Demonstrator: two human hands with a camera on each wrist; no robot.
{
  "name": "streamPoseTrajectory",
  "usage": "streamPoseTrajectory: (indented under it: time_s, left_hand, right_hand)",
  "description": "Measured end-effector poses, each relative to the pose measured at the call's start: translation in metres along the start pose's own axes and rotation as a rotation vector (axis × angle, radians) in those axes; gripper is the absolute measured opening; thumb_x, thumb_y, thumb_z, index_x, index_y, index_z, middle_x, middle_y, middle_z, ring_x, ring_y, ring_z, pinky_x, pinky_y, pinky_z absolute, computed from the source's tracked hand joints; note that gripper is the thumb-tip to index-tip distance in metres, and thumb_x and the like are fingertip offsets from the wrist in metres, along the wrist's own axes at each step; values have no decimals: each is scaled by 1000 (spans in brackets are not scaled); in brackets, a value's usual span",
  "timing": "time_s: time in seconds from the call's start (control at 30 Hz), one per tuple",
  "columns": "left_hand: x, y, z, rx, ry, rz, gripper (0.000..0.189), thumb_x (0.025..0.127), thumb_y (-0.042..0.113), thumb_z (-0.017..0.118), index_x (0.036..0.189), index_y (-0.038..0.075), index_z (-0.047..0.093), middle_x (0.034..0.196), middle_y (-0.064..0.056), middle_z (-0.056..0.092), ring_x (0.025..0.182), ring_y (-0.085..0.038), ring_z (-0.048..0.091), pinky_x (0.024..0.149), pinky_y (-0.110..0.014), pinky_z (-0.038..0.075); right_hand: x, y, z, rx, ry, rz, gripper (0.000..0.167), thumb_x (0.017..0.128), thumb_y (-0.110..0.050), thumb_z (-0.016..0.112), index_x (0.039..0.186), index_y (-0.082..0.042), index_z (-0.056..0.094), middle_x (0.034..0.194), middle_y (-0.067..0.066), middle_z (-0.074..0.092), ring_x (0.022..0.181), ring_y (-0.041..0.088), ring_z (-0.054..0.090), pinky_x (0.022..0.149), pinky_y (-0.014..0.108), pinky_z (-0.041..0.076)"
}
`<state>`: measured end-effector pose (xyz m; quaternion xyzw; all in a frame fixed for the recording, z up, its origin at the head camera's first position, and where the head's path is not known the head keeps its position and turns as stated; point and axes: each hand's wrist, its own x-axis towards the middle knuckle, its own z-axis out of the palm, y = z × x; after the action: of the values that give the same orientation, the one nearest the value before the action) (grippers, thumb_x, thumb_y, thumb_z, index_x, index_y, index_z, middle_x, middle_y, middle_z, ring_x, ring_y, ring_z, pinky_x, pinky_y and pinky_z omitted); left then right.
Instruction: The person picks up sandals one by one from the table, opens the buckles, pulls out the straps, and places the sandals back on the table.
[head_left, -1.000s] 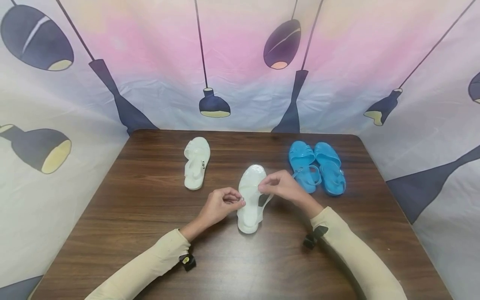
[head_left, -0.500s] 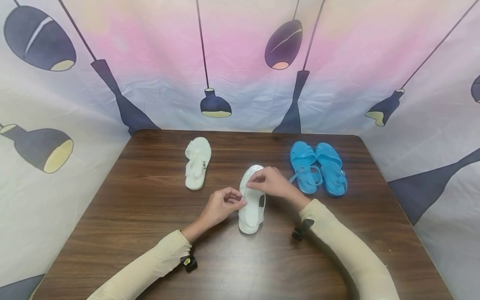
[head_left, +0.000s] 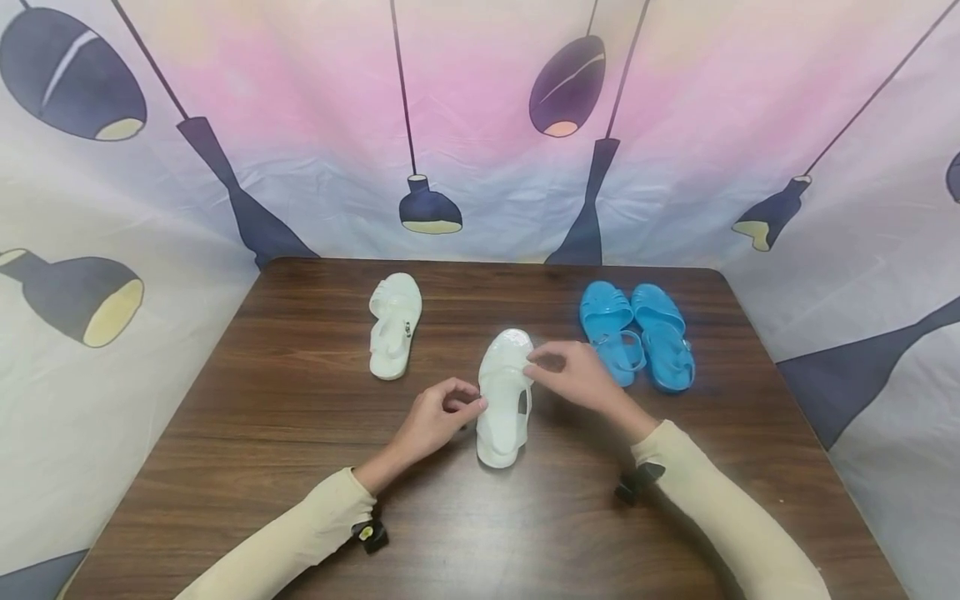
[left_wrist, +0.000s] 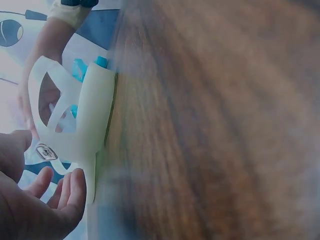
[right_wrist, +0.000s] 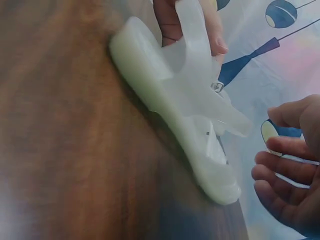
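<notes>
A white jelly sandal [head_left: 501, 417] lies on the table between my two hands, toe pointing away from me. At its left edge is my left hand [head_left: 435, 423], thumb and fingers parted. The left wrist view shows these fingers around the small metal buckle [left_wrist: 46, 151], without pinching it. My right hand [head_left: 581, 377] is at the sandal's right side near the front band. Seen from the right wrist, its fingers [right_wrist: 287, 167] are loosely bent, hold nothing and stand apart from the sandal. The ankle strap [right_wrist: 195, 35] arches up over the heel.
A second white sandal [head_left: 393, 325] lies farther back to the left. Two blue sandals [head_left: 606, 308] lie side by side at the back right, behind my right hand. A cloth with printed lamps [head_left: 480, 125] hangs behind the brown wooden table [head_left: 300, 333].
My right hand passes leftward over the sandal, then returns to its right side. The loose strap that stuck out to the right now lies closer to the sandal. My left hand hardly shifts.
</notes>
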<state>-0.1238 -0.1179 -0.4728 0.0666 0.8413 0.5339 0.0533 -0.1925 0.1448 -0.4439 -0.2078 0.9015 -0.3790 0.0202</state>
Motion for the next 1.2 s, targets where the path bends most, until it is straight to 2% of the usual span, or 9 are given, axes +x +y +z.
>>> streamPoseTrajectory:
  time_s: [0.13, 0.3, 0.47, 0.57, 0.83, 1.0, 1.2]
  left_hand:
    - [-5, 0, 0, 28, -38, -38, 26, 95, 36, 74, 111, 15, 73, 107, -2, 74, 88, -13, 71, 68, -28, 57]
    - [-8, 0, 0, 47, -86, -84, 35, 95, 41, 72, 118, 14, 72, 108, -3, 74, 87, -13, 70, 67, -29, 56]
    - [-8, 0, 2, 21, -135, -118, 44, 96, 42, 71, 125, 9, 70, 106, -6, 74, 81, -14, 69, 66, -30, 56]
    - [-7, 0, 4, -4, -157, -132, 46, 96, 41, 70, 127, 7, 68, 108, -8, 73, 80, -15, 70, 67, -30, 56]
    - [-8, 1, 8, -78, -128, -122, 39, 97, 33, 71, 120, 2, 69, 116, -14, 72, 98, -23, 73, 79, -34, 60]
    - [-8, 4, 9, -125, -109, -111, 38, 97, 31, 72, 118, 0, 70, 119, -17, 72, 109, -29, 71, 85, -37, 60]
    - [-11, 4, 8, -158, -83, -92, 36, 95, 26, 75, 116, -3, 70, 112, -19, 74, 107, -28, 72, 83, -36, 61]
  right_hand:
    - [-21, 5, -3, 45, -39, 91, 40, 90, -50, 75, 109, -15, 76, 100, -2, 76, 88, 16, 68, 75, 35, 59]
    - [-40, 9, 2, 131, -166, 188, 44, 91, -54, 73, 111, -15, 75, 94, -3, 74, 80, 16, 66, 68, 32, 58]
    - [-51, 11, 15, 239, -257, 237, 46, 94, -50, 70, 120, -12, 72, 96, 1, 74, 78, 18, 68, 68, 34, 59]
    - [-54, 9, 22, 297, -282, 259, 50, 95, -48, 69, 127, -10, 69, 104, 4, 74, 82, 18, 69, 71, 34, 59]
    - [-56, 2, 35, 471, -270, 278, 48, 98, -38, 69, 132, -4, 66, 126, 17, 69, 95, 24, 72, 76, 38, 61]
    - [-53, -2, 40, 530, -256, 291, 49, 94, -36, 75, 129, -3, 67, 128, 18, 69, 104, 27, 72, 80, 39, 62]
    - [-54, -8, 41, 542, -228, 302, 50, 91, -35, 79, 126, 0, 68, 123, 18, 71, 106, 28, 72, 83, 41, 61]
